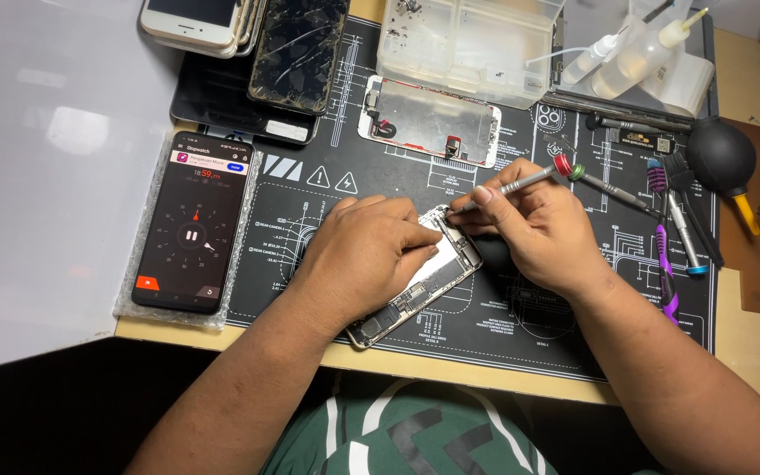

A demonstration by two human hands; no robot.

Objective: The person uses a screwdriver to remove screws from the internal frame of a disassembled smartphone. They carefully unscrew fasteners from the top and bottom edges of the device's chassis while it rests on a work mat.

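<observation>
An opened phone body lies tilted on the black repair mat, its inner boards showing. My left hand rests flat over its upper half and pins it down. My right hand grips a thin silver screwdriver with a red cap, its tip touching the phone's top corner. The part of the phone under my left palm is hidden.
A lit phone lies on bubble wrap at left. A detached screen panel and clear parts box sit behind. Cracked phones are stacked at back left. More screwdrivers, a black air blower and squeeze bottles lie right.
</observation>
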